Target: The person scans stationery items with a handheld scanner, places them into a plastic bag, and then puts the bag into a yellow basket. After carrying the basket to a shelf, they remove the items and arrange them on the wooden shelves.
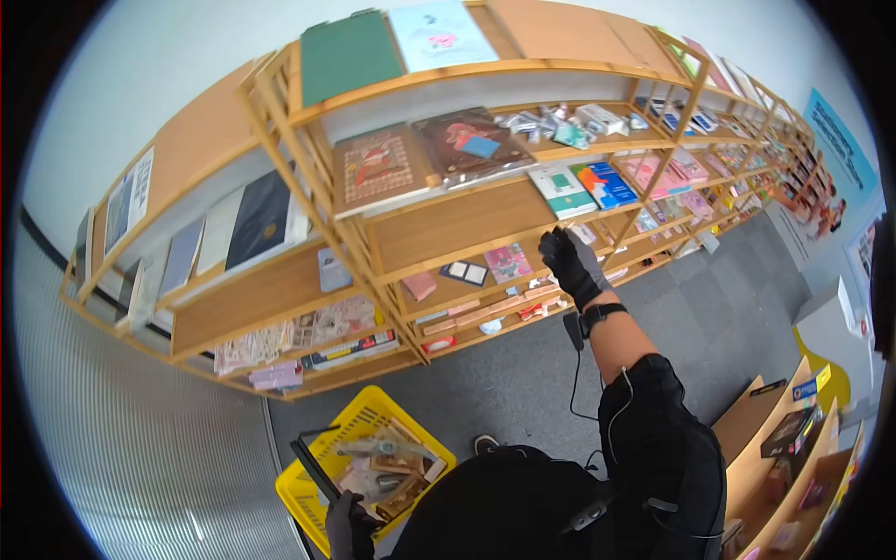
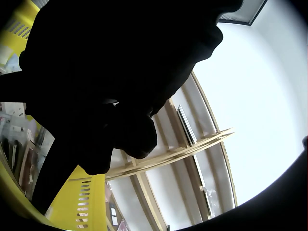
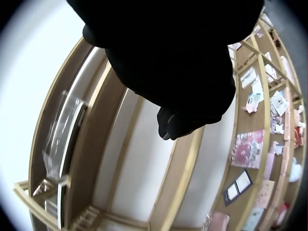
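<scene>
Seemingly we are at the reaching step: our right hand (image 1: 571, 268) stretches out to the shelf (image 1: 457, 224), fingers curled, nothing visible in them. The green-and-white book (image 1: 562, 194) lies just beyond those fingers. Our left hand (image 1: 351, 525) grips the handle (image 1: 315, 471) of the yellow basket (image 1: 371, 403), ahead of its fingers. Taking an item, we judge, calls for uncurling the right fingers.

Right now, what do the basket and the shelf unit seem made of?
The yellow basket looks like smooth moulded plastic, given its uniform colour and slotted wall. The shelf unit seems wooden, perhaps bamboo, smoothly finished: warm tan boards and square-edged posts suggest it.
</scene>
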{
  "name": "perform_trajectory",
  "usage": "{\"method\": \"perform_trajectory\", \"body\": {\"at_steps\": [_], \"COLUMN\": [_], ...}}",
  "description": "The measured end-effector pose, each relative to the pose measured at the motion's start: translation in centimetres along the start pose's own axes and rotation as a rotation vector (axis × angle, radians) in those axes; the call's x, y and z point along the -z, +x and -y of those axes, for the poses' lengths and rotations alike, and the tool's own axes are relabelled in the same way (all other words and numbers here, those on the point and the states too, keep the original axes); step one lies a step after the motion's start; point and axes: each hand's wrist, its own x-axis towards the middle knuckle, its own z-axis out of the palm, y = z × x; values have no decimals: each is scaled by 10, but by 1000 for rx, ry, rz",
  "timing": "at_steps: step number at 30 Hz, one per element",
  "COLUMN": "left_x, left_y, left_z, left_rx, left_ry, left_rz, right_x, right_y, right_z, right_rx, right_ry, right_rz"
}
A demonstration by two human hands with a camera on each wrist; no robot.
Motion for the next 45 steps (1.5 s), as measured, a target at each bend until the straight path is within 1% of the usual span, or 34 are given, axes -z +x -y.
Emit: {"method": "perform_trajectory", "body": {"at_steps": [2, 3, 4, 5, 6, 7, 8, 11, 12, 13, 14, 15, 17, 18, 20, 21, 22, 24, 25, 26, 28, 29, 30, 32, 33, 34, 36, 37, 38, 40, 41, 42, 44, 45], "left_x": [14, 25, 19, 22, 23, 24, 28, 50, 56, 64, 73, 83, 105, 114, 134, 146, 158, 180, 192, 203, 223, 233, 242, 257, 262, 269, 278, 283, 286, 287, 287, 286, 283, 281], "left_y": [23, 16, 2, -1, -3, -1, 1, -2, -5, -6, -2, 3, 12, 14, 17, 19, 22, 29, 33, 38, 48, 53, 57, 66, 71, 76, 85, 89, 92, 97, 100, 103, 107, 110], "left_z": [10, 19, 0, -2, -10, -17, -23, -39, -50, -57, -61, -64, -73, -79, -97, -104, -108, -115, -117, -117, -115, -113, -113, -113, -113, -112, -106, -104, -104, -108, -111, -115, -123, -126], "left_rx": [66, -397, -812, -720, -772, -359, 24, 14, 9, 1, 3, -20, -66, -70, -155, -197, -200, -211, -215, -217, -211, -204, -204, -177, -166, -172, -145, -133, -140, -53, -13, -21, 17, 38], "left_ry": [-234, 267, 796, 720, 628, 231, -192, -178, -121, -60, -77, -46, 18, 5, 73, 108, 95, 209, 268, 256, 198, 172, 170, 165, 164, 163, 23, -46, -45, -82, -98, -89, -159, -194], "left_rz": [68, 79, 89, 100, 96, 96, 93, 48, 78, 117, 105, 145, 234, 229, 289, 319, 316, 329, 338, 341, 331, 330, 340, 283, 255, 265, 251, 244, 252, 177, 140, 148, 60, 14], "right_x": [-53, -87, -119, -152, -186, -221, -256, -364, -397, -429, -458, -489, -553, -577, -617, -635, -653, -678, -681, -675, -669, -687, -703, -729, -732, -731, -722, -721, -719, -713, -709, -704, -694, -689], "right_y": [-32, -52, -68, -83, -95, -105, -117, -144, -149, -158, -166, -170, -176, -187, -208, -215, -222, -230, -229, -222, -212, -214, -213, -205, -198, -187, -163, -155, -147, -128, -117, -104, -80, -70], "right_z": [0, -1, -6, -12, -17, -22, -24, -20, -19, -17, -21, -29, -47, -66, -126, -144, -159, -191, -214, -246, -288, -268, -246, -197, -181, -165, -139, -129, -120, -109, -107, -107, -109, -112], "right_rx": [-165, -270, -338, -488, -641, -796, -867, -672, -683, -529, -360, -363, -34, -28, 576, 583, 715, 980, 983, 1019, 1069, 1060, 775, 205, 197, 192, 183, 186, 2, -347, -340, -458, -685, -679], "right_ry": [-72, -109, -105, -16, 65, 140, 131, -287, -289, -397, -500, -504, -864, -869, -801, -802, -902, -1096, -1102, -1244, -1534, -1542, -1600, -1664, -1675, -1437, -961, -971, -912, -772, -773, -719, -595, -589], "right_rz": [-52, -59, 4, 60, 117, 169, 234, 516, 550, 770, 978, 995, 1333, 1345, 1188, 1201, 1163, 1068, 1078, 1189, 1404, 1409, 1398, 1318, 1310, 1310, 1279, 1273, 1186, 993, 983, 925, 801, 789]}}
